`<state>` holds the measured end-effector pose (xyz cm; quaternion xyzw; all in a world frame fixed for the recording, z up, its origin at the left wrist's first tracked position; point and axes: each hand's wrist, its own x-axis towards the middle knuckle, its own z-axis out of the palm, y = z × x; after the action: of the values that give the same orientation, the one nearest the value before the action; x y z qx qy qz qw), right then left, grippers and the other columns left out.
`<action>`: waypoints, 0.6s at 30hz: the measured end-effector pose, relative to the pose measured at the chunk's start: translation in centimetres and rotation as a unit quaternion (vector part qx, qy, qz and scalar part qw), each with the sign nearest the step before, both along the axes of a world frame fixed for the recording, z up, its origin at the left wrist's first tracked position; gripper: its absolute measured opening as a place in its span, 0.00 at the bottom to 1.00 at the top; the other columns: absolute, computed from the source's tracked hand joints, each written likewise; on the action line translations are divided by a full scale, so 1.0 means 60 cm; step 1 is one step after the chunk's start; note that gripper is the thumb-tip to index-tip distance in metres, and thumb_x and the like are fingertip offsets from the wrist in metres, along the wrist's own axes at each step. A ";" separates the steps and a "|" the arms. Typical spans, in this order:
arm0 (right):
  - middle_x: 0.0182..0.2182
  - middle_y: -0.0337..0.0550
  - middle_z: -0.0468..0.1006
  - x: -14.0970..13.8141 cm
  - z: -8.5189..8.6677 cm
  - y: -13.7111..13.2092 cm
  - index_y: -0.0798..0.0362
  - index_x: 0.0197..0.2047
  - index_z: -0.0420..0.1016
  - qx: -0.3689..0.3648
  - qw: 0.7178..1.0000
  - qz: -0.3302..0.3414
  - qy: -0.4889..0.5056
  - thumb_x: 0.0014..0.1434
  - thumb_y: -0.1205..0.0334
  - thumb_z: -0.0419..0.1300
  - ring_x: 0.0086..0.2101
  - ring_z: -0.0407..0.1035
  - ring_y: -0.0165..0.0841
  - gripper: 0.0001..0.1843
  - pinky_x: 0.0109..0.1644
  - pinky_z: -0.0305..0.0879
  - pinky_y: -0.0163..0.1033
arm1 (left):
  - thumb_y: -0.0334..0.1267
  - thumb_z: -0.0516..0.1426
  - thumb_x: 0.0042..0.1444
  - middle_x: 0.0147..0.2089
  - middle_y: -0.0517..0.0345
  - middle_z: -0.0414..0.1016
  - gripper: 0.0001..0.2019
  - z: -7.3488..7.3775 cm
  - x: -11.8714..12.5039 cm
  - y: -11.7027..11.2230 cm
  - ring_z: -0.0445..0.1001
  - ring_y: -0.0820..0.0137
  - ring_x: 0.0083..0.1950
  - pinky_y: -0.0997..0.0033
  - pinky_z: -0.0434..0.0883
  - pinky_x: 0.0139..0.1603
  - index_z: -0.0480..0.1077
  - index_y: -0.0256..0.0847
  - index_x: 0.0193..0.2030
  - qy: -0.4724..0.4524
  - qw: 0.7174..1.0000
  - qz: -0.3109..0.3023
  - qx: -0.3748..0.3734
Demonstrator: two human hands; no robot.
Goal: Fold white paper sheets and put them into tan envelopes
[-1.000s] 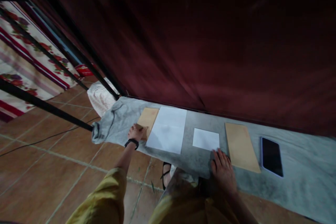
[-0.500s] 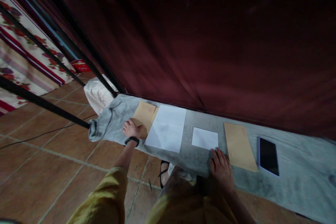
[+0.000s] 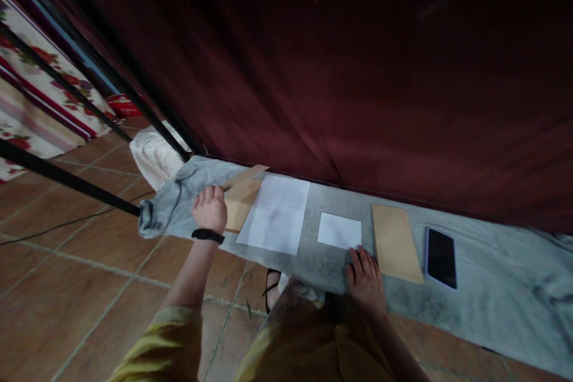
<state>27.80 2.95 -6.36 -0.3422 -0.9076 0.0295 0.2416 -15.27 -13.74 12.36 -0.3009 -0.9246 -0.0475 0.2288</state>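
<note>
My left hand [image 3: 210, 210] is closed on the edge of a brown envelope [image 3: 247, 175], which is raised and tilted. Beneath it another brown envelope [image 3: 238, 210] lies flat. To the right, a large white paper sheet [image 3: 275, 215] rests beside that lower envelope. My right hand [image 3: 366, 283] lies with fingers stretched out on the grey cloth, its fingertips at the lower right corner of a small white card [image 3: 339, 230]. Just right of that hand is a single brown envelope [image 3: 396, 245].
A phone with a dark screen [image 3: 441, 258] lies right of the single envelope. Grey cloth [image 3: 501, 292] covers the narrow bench. Behind hangs a dark red curtain [image 3: 358, 101]. Black metal bars [image 3: 67, 176] and a striped cloth bundle [image 3: 156, 155] stand at left.
My left hand has closed on the top envelope and lifted it, tilting it up off the one below. My right hand stays by the card. The view has shifted slightly.
</note>
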 end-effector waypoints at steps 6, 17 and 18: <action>0.67 0.56 0.61 -0.001 -0.001 -0.001 0.54 0.70 0.58 -0.003 1.000 -0.005 0.004 0.71 0.57 0.47 0.63 0.59 0.48 0.27 0.65 0.58 0.57 | 0.38 0.52 0.63 0.40 0.48 0.73 0.08 0.030 0.100 0.055 0.72 0.58 0.46 0.60 0.65 0.48 0.71 0.41 0.36 -0.110 0.972 -0.053 0.201; 0.68 0.52 0.61 -0.009 0.025 -0.003 0.49 0.68 0.62 -0.135 0.985 -0.001 0.104 0.71 0.57 0.48 0.67 0.55 0.47 0.25 0.67 0.57 0.63 | 0.34 0.63 0.56 0.37 0.54 0.83 0.08 -0.084 0.295 0.128 0.81 0.66 0.41 0.67 0.76 0.46 0.75 0.38 0.43 -0.704 0.410 0.034 0.579; 0.68 0.52 0.61 -0.014 0.033 -0.006 0.49 0.68 0.63 -0.168 0.977 -0.001 0.131 0.71 0.56 0.48 0.67 0.55 0.46 0.25 0.67 0.56 0.64 | 0.33 0.62 0.57 0.39 0.53 0.83 0.09 -0.089 0.307 0.127 0.82 0.66 0.42 0.65 0.77 0.48 0.74 0.38 0.45 -0.716 0.389 0.042 0.579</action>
<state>26.96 2.56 -4.41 -0.3716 -0.8499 0.2256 0.2978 3.13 -6.13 7.04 0.0885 -0.5088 -0.7590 -0.3964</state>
